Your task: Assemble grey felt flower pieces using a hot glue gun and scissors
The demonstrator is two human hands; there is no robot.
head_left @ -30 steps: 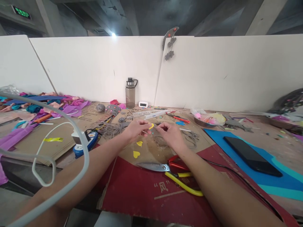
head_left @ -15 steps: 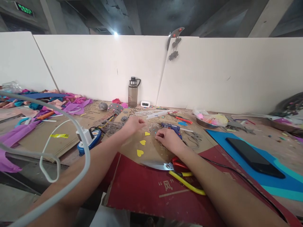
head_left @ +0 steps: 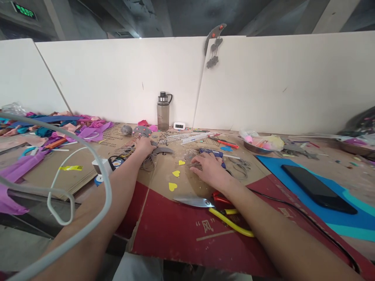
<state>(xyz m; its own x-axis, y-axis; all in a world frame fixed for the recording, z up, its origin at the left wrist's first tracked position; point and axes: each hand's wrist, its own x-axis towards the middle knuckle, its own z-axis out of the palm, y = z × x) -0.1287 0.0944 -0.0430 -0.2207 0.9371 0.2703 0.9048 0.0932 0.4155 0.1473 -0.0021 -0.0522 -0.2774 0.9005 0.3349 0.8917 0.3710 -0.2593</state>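
Note:
My left hand (head_left: 144,146) reaches over a tangle of grey yarn (head_left: 149,162), its fingertips mostly hidden beside small grey pieces. Just behind it lies a grey shape with pink dots (head_left: 142,131); to its right rests a thin grey crescent (head_left: 163,150). My right hand (head_left: 210,167) lies low over the cardboard, fingers spread, holding nothing visible. Partly behind that hand is a blue glue gun (head_left: 215,152). Between the hands sit yellow hearts (head_left: 172,187) in a column. Large scissors (head_left: 231,221) with red and yellow handles lie under my right forearm.
A white cable (head_left: 108,195) loops across the near left, by a power plug (head_left: 101,166). Behind stand a bottle (head_left: 163,113) and a small clock (head_left: 179,126). To the right are a phone (head_left: 318,187) on blue sheets and a metal bowl (head_left: 258,147).
My left hand has moved left and away from me, toward the grey pieces, uncovering the grey crescent. My right hand's fingers have spread. The view has shifted slightly.

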